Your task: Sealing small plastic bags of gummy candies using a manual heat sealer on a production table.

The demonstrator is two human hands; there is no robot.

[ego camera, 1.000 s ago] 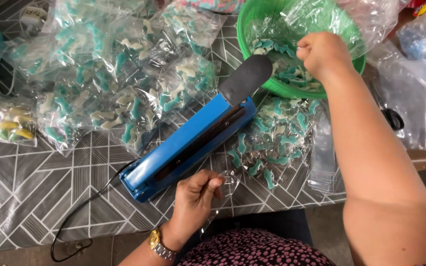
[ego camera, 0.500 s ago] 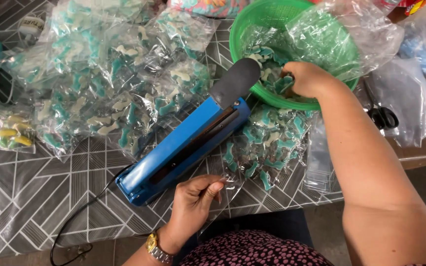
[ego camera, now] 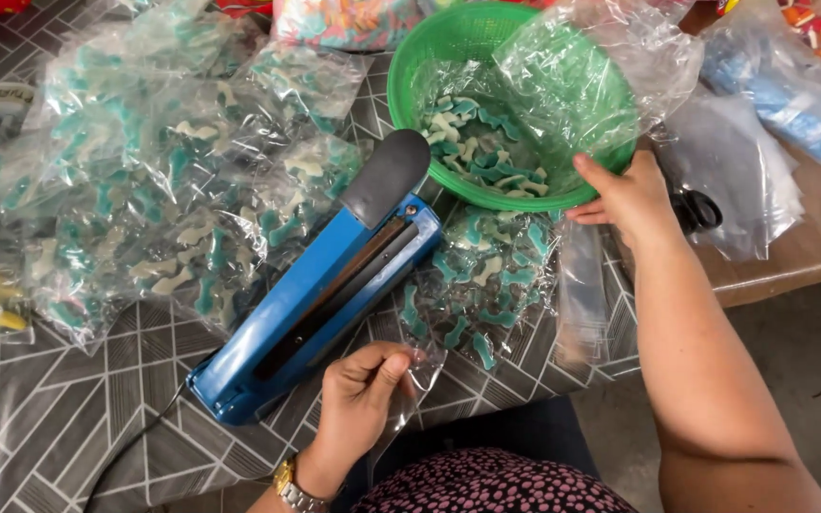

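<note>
Right hand (ego camera: 627,195) has left the candy, now grasping the green basket (ego camera: 429,57) rim at 4 o'clock. Left hand (ego camera: 358,399) still pinches an empty clear bag (ego camera: 417,372), 5 o'clock of the blue sealer (ego camera: 320,294), on grey patterned tablecloth (ego camera: 40,408).

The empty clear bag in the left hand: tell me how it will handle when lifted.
The empty clear bag probably flops: it already creases and droops below the left hand. It looks very light, thin film with nothing inside. Its glossy surface may slip unless pinched firmly.

Left hand (ego camera: 361,394) pinched shut near body; right hand (ego camera: 627,195) extended, fingers curled.
</note>
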